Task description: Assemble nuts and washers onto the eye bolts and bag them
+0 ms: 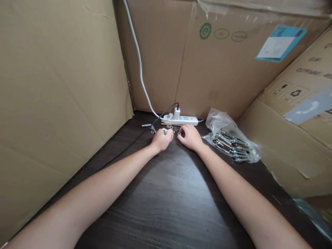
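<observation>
My left hand [162, 140] is closed around a silvery metal bolt [165, 131], whose end sticks up past the thumb; the rest lies hidden in the fist. To its right, my right hand [191, 137] rests low over the table with thumb and forefinger brought together at a small metal washer [178, 134]. Several loose washers [175, 129] and nuts lie beyond and between the hands. Just past the left hand are a metal sleeve [146, 125] and a bolt piece [153, 129].
A white power strip [188, 120] with a plugged-in charger [176, 113] stands behind the parts. A black cable [129, 144] runs left. At right lies a clear plastic bag [216, 119] of expansion bolts [230, 145]. Large cardboard boxes [160, 62] enclose the dark table [166, 200].
</observation>
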`<state>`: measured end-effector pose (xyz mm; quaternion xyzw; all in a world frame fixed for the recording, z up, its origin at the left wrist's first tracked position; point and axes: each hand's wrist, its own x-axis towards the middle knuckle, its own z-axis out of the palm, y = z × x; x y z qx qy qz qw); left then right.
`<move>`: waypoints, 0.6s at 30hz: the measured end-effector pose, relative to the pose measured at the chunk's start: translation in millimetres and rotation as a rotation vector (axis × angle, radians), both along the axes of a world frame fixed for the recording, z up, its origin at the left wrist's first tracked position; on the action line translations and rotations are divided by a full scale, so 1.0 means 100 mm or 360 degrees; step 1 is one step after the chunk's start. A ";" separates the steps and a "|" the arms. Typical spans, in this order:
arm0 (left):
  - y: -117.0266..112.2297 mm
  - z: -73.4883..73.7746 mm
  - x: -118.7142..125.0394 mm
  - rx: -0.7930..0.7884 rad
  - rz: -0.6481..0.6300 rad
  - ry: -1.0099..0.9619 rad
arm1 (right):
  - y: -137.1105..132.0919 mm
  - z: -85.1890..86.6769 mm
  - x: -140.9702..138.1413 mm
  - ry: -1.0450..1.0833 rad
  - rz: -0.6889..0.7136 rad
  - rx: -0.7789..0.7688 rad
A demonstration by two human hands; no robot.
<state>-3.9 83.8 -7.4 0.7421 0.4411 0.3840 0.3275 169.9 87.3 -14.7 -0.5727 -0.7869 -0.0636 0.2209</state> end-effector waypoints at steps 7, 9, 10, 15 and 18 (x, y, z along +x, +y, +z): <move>0.00 -0.01 0.01 -0.0022 -0.0010 0.0045 | -0.02 0.01 -0.02 0.0034 0.0122 0.0018; 0.01 -0.02 0.01 -0.0022 -0.0016 0.0051 | -0.03 0.03 -0.03 0.0031 0.0209 0.0009; 0.01 -0.02 0.01 -0.0022 -0.0018 0.0054 | -0.03 0.04 -0.04 0.0026 0.0252 -0.0006; 0.02 -0.04 0.01 -0.0035 -0.0018 0.0056 | -0.03 0.05 -0.06 0.0023 0.0380 -0.0062; 0.03 -0.03 0.01 -0.0042 -0.0023 0.0048 | -0.03 0.04 -0.05 0.0068 0.0385 -0.0056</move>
